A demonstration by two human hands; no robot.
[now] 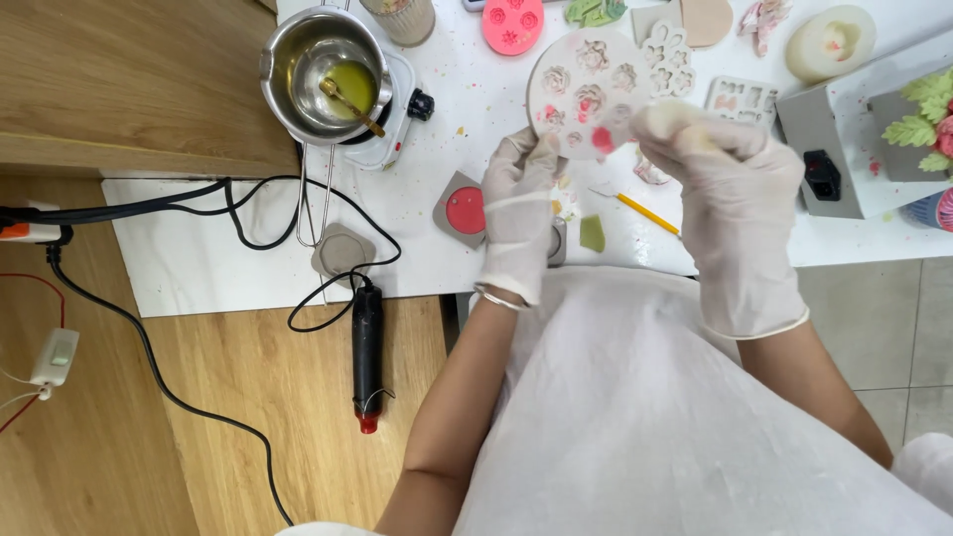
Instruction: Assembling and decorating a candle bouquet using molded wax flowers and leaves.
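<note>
Both my hands wear thin white gloves and hold up a round pale silicone mould [586,84] with several flower-shaped cavities, some stained pink. My left hand [518,213] grips the mould's lower left edge. My right hand [730,203] pinches its right edge, fingertips by a red piece [602,139] at the lower rim. A white apron covers my lap below.
A steel melting pot [323,69] with yellow-green liquid and a spoon sits on a small white heater. Black cables [238,213] and a black tool with a red tip [366,347] hang off the table's front. More moulds [512,25], a red disc in a grey mould [465,208], a yellow stick [647,211] and a grey box [829,149] lie around.
</note>
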